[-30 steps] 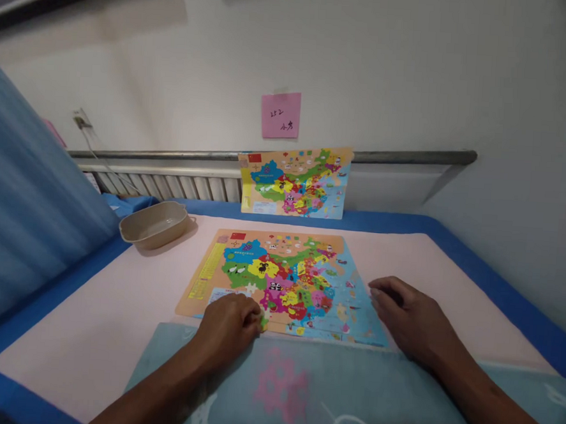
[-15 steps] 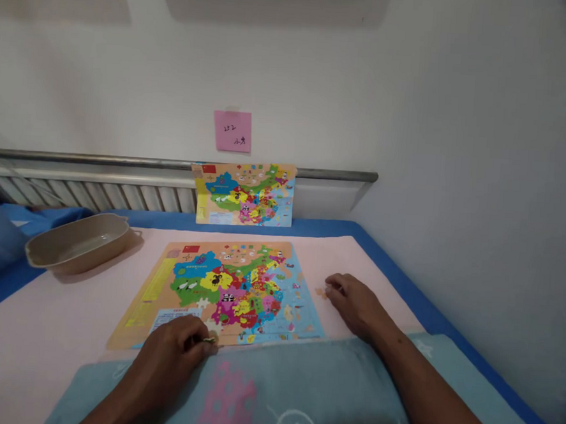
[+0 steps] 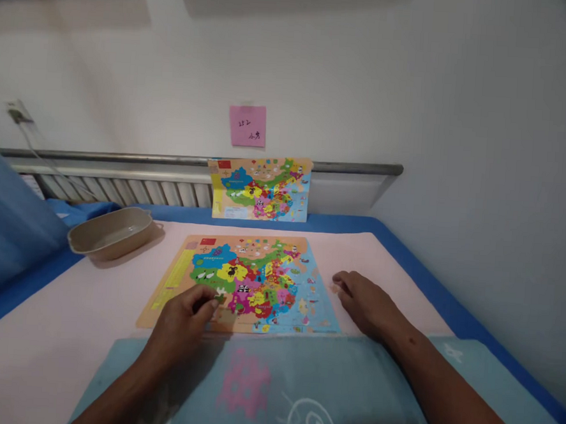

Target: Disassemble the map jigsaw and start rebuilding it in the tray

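A colourful map jigsaw puzzle (image 3: pixel 231 269) lies flat on the pale pink surface (image 3: pixel 89 315). My left hand (image 3: pixel 185 315) is over its lower left part, thumb and fingertips pinched on a small puzzle piece (image 3: pixel 219 299), beside a pale gap in the picture. Part of that piece is hidden by the fingers. My right hand (image 3: pixel 366 300) rests to the right of the puzzle, its fingers bent near a few small tan pieces (image 3: pixel 334 288). Whether it grips one of them is hidden.
A matching map sheet (image 3: pixel 260 194) hangs from the metal rail (image 3: pixel 357 168) at the back. The beige oval basin (image 3: pixel 111 233) stands at the back left. A teal cloth (image 3: pixel 195 386) covers the near edge. A pink note (image 3: pixel 247 126) is on the wall.
My left hand has moved up from the puzzle's lower edge, with the piece, to the gap in the lower left. My right hand stays beside the tan pieces. The view has shifted slightly.
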